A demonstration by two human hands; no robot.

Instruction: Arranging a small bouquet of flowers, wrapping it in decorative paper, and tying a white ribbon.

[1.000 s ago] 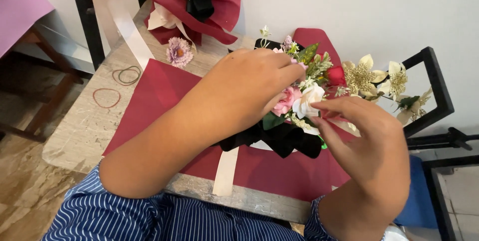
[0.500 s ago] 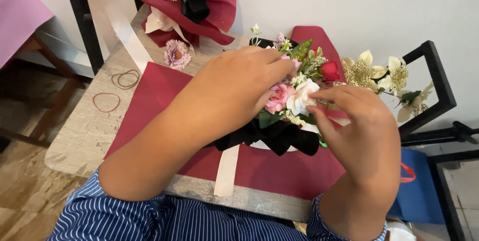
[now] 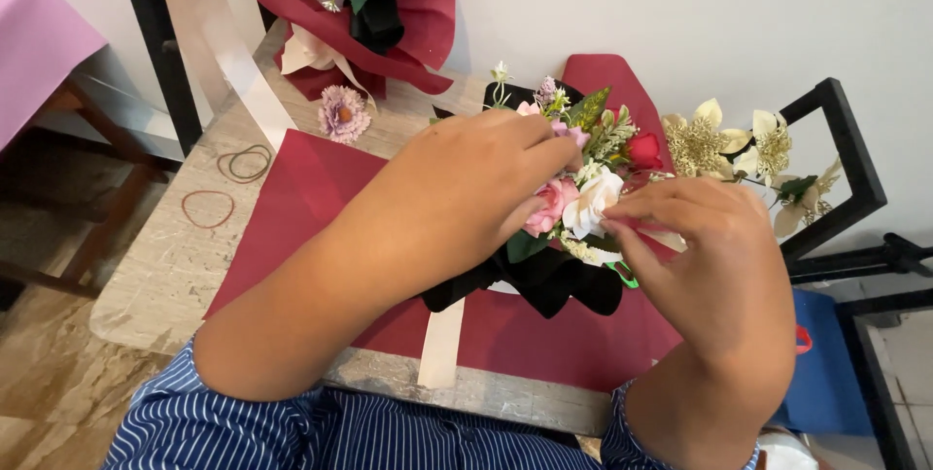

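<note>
The left hand (image 3: 476,193) lay curled over the small bouquet (image 3: 573,188), fingers closed around the flower heads and stems, holding the bunch down on the dark red wrapping paper (image 3: 301,208) spread over the stone table (image 3: 155,266). The right hand (image 3: 709,266) had its thumb and fingertips pinched narrow at the white rose (image 3: 595,200), which sat just beside the pink rose (image 3: 552,206); whether it gripped a petal or a strip of something pale, I could not tell. Since half a second before, that hand had slid a little lower and to the right, so the white rose showed more fully and the pinch sat at the flower's edge rather than over it. The left hand had scarcely shifted over the same second, so the bunch stayed gathered in one place while the fine work went on at its right side (my reading: the arranging was still under way, and the black paper (image 3: 554,285) under the stems was not yet folded up)

A cream ribbon (image 3: 442,344) ran from beneath the bouquet to the near table edge. Two rubber bands (image 3: 209,208) lay well apart on the bare stone to the left, near a loose lilac flower (image 3: 342,112) and a finished bouquet (image 3: 369,3) at the far end
</note>
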